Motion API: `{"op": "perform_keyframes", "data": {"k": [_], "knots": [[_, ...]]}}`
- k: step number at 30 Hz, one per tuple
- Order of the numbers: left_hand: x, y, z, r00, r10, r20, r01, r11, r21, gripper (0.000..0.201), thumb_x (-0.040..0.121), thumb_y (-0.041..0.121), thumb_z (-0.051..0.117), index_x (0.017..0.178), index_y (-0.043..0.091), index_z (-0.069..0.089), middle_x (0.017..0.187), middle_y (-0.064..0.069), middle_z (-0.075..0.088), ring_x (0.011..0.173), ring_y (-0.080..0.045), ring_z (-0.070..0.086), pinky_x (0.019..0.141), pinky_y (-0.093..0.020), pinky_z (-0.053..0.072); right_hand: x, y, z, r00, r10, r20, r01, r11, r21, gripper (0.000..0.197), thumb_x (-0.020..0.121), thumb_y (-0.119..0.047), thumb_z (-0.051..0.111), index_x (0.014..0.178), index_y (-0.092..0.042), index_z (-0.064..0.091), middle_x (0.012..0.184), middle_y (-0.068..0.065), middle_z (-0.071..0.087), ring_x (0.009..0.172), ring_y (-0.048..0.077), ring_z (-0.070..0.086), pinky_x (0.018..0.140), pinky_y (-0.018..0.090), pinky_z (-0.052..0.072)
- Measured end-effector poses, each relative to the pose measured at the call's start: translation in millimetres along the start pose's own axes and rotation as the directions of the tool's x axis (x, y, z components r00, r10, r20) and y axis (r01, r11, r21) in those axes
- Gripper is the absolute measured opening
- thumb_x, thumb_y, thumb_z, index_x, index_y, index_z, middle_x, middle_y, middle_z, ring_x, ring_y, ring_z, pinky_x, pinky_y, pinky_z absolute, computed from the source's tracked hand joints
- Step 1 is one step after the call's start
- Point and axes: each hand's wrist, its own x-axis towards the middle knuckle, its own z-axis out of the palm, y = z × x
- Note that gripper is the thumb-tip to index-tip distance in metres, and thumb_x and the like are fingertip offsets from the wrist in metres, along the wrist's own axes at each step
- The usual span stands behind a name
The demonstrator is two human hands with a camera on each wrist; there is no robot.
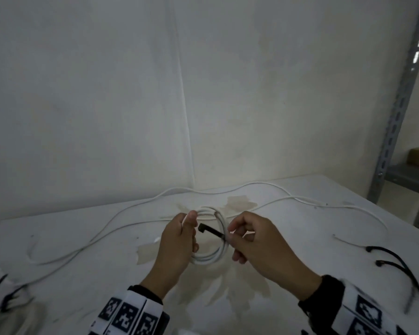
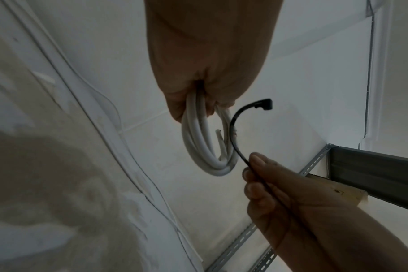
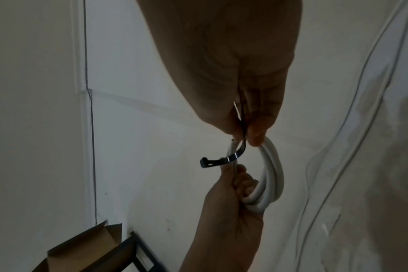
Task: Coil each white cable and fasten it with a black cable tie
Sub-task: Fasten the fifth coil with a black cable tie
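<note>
i'm gripping the coil [image 1: 212, 238] in my left hand [image 1: 177, 245], fingers curled round its strands, just above the surface [image 1: 82, 274]. my right hand [image 1: 257, 240] is pinching a tie [image 1: 209, 230], its head poking through the coil's middle.

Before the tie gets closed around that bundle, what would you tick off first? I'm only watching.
1. Coil held together: ok. The left hand grips the coiled white cable so the loops stay bunched.
2. Tie in hand: ok. The right hand pinches the black cable tie by its tail.
3. Tie passed through the coil: ok, it appears to curve round the strands.
4. Tie head free to take the tail: ok. The head sticks out in the open.
5. Loose cable end tucked in: cannot tell; one cut end shows inside the coil.
6. Tie locked: not ok, not yet closed.
</note>
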Motion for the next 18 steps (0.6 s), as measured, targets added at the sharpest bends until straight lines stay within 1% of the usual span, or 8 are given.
{"op": "perform_keyframes", "data": {"k": [3, 5, 8, 10, 12, 13, 16, 18], "knots": [[-4.4, -1.4, -15.7, 0.999, 0.021, -0.038, -0.020, 1.000, 0.011, 0.035, 0.097, 0.029, 0.040, 0.069, 0.009, 0.045, 0.054, -0.002, 0.038, 0.036, -0.002, 0.036, 0.042, -0.017, 0.034, 2.0, -5.7, 19.5, 1.000, -0.004, 0.022, 0.007, 0.993, -0.115, 0.016, 0.085, -0.008, 0.060, 0.076, -0.019, 0.052, 0.062, 0.001, 0.056, 0.045, 0.009, 0.057, 0.043, 0.014, 0.038], [-6.0, -3.7, -23.3, 0.998, 0.034, -0.047, -0.033, 0.999, 0.026, 0.034, 0.097, 0.029, 0.040, 0.073, 0.006, 0.047, 0.056, -0.003, 0.040, 0.036, -0.002, 0.037, 0.043, -0.018, 0.036, 3.3, -9.3, 30.3, 1.000, 0.018, 0.023, -0.014, 0.988, -0.155, 0.015, 0.085, -0.008, 0.058, 0.076, -0.017, 0.049, 0.062, 0.001, 0.054, 0.043, 0.009, 0.056, 0.039, 0.014, 0.036], [-8.5, -7.6, -31.5, 0.996, 0.073, -0.060, -0.070, 0.996, 0.057, 0.028, 0.096, 0.029, 0.041, 0.089, 0.005, 0.053, 0.057, -0.001, 0.045, 0.037, -0.001, 0.041, 0.046, -0.020, 0.038, 6.2, -15.2, 43.9, 0.999, 0.034, 0.012, -0.032, 0.988, -0.149, 0.017, 0.082, -0.002, 0.054, 0.076, -0.014, 0.044, 0.064, 0.003, 0.050, 0.041, 0.013, 0.056, 0.035, 0.018, 0.034], [-10.2, -9.1, -36.4, 0.990, 0.114, -0.079, -0.110, 0.993, 0.053, 0.020, 0.095, 0.029, 0.042, 0.105, 0.013, 0.049, 0.056, 0.000, 0.047, 0.039, 0.000, 0.043, 0.047, -0.020, 0.041, 9.2, -18.1, 50.9, 0.999, 0.041, -0.007, -0.041, 0.989, -0.141, 0.019, 0.080, -0.001, 0.053, 0.075, -0.014, 0.040, 0.065, 0.005, 0.048, 0.041, 0.015, 0.056, 0.036, 0.020, 0.035], [-11.9, -10.0, -40.4, 0.986, 0.137, -0.097, -0.132, 0.990, 0.056, 0.021, 0.094, 0.029, 0.043, 0.114, 0.021, 0.043, 0.054, 0.002, 0.046, 0.039, 0.000, 0.043, 0.048, -0.019, 0.041, 12.1, -20.3, 56.9, 0.999, 0.047, -0.017, -0.049, 0.988, -0.145, 0.023, 0.079, -0.002, 0.055, 0.073, -0.015, 0.037, 0.065, 0.007, 0.048, 0.044, 0.019, 0.056, 0.040, 0.023, 0.039], [-12.3, -10.6, -42.0, 0.983, 0.148, -0.104, -0.143, 0.988, 0.057, 0.023, 0.094, 0.030, 0.043, 0.116, 0.023, 0.041, 0.053, 0.002, 0.046, 0.040, -0.001, 0.043, 0.049, -0.020, 0.041, 13.4, -21.4, 59.7, 0.998, 0.053, -0.017, -0.055, 0.988, -0.142, 0.024, 0.078, -0.003, 0.056, 0.071, -0.015, 0.036, 0.063, 0.008, 0.048, 0.044, 0.020, 0.055, 0.042, 0.025, 0.041], [-14.0, -13.1, -45.0, 0.976, 0.189, -0.110, -0.181, 0.980, 0.079, 0.029, 0.092, 0.035, 0.042, 0.120, 0.027, 0.038, 0.058, -0.006, 0.049, 0.045, -0.007, 0.042, 0.053, -0.030, 0.041, 15.7, -24.8, 67.1, 0.998, 0.068, -0.012, -0.069, 0.994, -0.089, 0.026, 0.077, 0.000, 0.055, 0.070, -0.012, 0.033, 0.058, 0.010, 0.047, 0.035, 0.016, 0.050, 0.037, 0.023, 0.037], [-15.8, -14.3, -45.6, 0.973, 0.201, -0.111, -0.194, 0.978, 0.073, 0.029, 0.092, 0.036, 0.042, 0.120, 0.029, 0.036, 0.056, -0.003, 0.046, 0.044, -0.006, 0.039, 0.054, -0.032, 0.040, 17.0, -26.1, 70.2, 0.998, 0.061, -0.035, -0.062, 0.998, -0.032, 0.027, 0.077, 0.001, 0.055, 0.070, -0.012, 0.033, 0.059, 0.013, 0.047, 0.034, 0.016, 0.049, 0.036, 0.023, 0.036]]}}
